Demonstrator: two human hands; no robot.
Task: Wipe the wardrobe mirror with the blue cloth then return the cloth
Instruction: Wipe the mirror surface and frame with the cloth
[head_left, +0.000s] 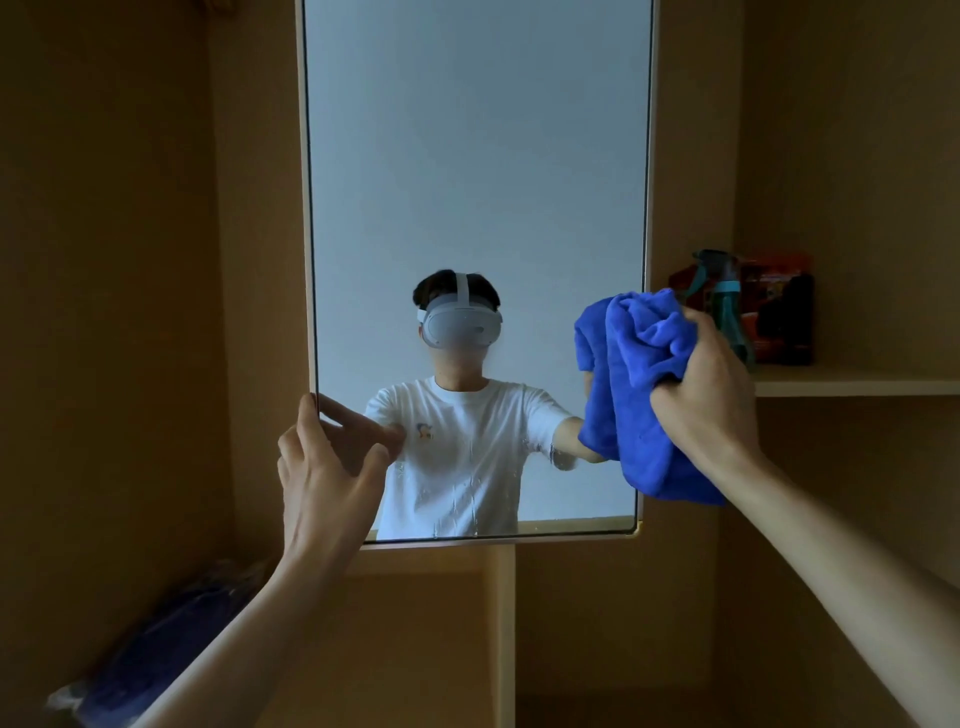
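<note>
The right hand (711, 395), right of centre, grips the bunched blue cloth (639, 395) in a closed fist; the cloth hangs at the right edge of the wardrobe mirror (478, 182). The cloth appears light, soft and plush. Hold a thick wad to present a flat wiping face. The left hand (322, 467), fingers spread, touches the glass at lower left. The glass is rigid, smooth and likely fragile; droplets (467, 493) streak its lower part. A spray bottle (727, 306) stands on the wooden shelf (857, 387) at right.

We see the spray bottle (727, 306) on the shelf (857, 387) right of the mirror (478, 156), the cloth (639, 384) before it.
</note>
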